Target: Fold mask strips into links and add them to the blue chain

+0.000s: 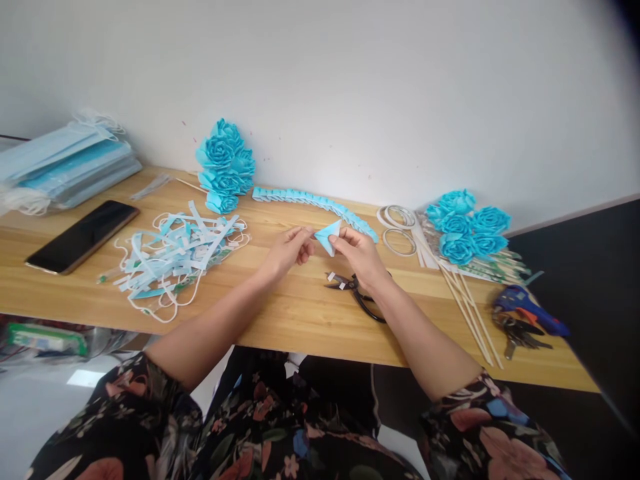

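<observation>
Between my two hands is a small light-blue folded piece of mask fabric [329, 237], pointed at its corners. My right hand [361, 257] grips its right side between thumb and fingers. The fingertips of my left hand [290, 252] are pinched at its left corner. Below my right hand lies a pair of black-handled scissors [367, 300], their blades pointing left and partly hidden by the hand. Small white scraps rest by the blades. Behind the hands, a curved row of folded blue pieces [313, 200] stretches along the table [300, 313].
Blue fabric roses [225, 160] stand at the left back, and more roses [457, 227] at the right. Left are cut strips [175, 257], a phone [83, 237] and a face mask stack [70, 167]. Right are tape rolls [399, 230], wooden sticks [470, 313] and a blue glue gun [530, 307].
</observation>
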A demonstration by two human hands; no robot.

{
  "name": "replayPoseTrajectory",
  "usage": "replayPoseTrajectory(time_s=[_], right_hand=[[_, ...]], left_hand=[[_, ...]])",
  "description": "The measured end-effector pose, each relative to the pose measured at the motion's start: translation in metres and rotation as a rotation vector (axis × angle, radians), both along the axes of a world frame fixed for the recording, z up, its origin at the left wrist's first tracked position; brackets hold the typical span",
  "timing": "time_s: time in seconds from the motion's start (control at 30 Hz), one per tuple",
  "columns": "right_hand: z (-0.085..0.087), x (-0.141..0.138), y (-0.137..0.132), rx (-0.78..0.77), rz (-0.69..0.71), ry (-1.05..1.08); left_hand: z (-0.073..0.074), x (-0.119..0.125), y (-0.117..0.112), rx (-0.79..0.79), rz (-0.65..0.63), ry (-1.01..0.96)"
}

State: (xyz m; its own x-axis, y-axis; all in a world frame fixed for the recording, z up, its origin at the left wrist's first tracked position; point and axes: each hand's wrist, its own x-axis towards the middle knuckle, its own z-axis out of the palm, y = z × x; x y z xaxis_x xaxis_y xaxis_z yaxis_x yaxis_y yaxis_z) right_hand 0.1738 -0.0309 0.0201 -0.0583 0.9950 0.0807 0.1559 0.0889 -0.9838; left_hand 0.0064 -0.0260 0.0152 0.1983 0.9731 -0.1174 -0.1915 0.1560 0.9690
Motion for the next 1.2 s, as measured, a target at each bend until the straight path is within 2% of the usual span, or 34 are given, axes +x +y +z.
replayPoseTrajectory(time_s=[0.4,1.03,1.2], right_hand=[[-0.0034,0.0002,0.0016,-0.017,0.008,0.01],[-0.0019,-0.0015,-0.0007,-0.036,0.053,0.013],[-0.0024,-0.0015,-0.0001,-0.035,0.025,0.032]], left_hand=[[-0.0033,-0.0007,0.0,0.081,0.021,0.005],[-0.0065,0.0001,0.0013,0.09,0.013,0.007],[-0.0072,0.0007,0.0015,0.081,-0.001,0.008]])
